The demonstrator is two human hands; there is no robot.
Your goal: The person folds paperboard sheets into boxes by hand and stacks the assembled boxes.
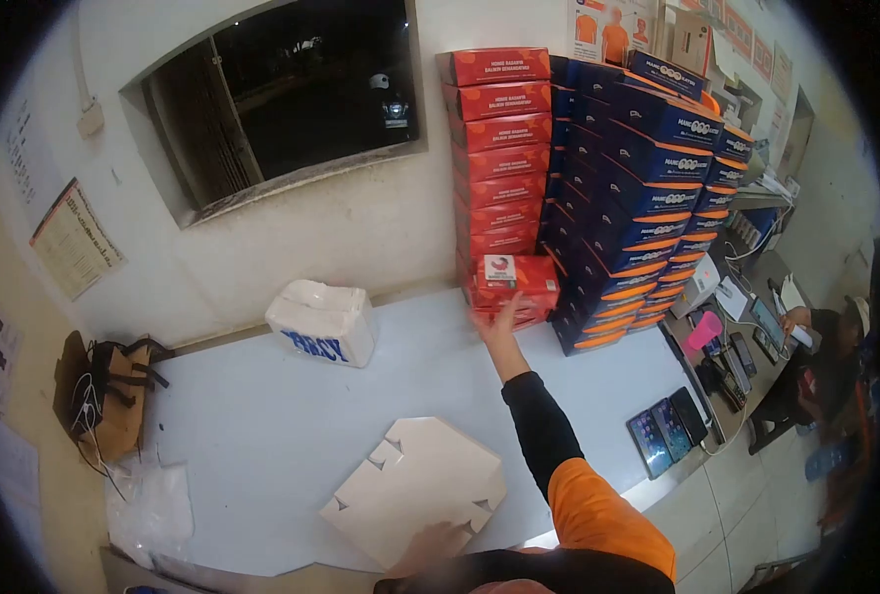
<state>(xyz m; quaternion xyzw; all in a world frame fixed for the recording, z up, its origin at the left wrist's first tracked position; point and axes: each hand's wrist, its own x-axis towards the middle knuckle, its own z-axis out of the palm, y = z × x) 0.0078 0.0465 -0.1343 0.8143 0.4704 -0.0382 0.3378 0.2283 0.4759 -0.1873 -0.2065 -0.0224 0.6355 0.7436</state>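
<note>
My right hand [501,315] reaches out to a small red box [529,272] with a white label, in front of the tall red stack. Its fingers are spread around the box's lower left part and touch it; part of the grip is hidden. My left hand [438,544] lies on a flat, pale cardboard blank [420,480] with slots along its edges, near the front of the table. Its fingers look stretched out but slightly blurred.
Red boxes [500,134] and dark blue and orange boxes [648,203] form tall stacks. A white package [323,325] stands on the table [232,436] by the wall. Phones [668,431] lie at the right edge. A person [821,361] sits at the far right.
</note>
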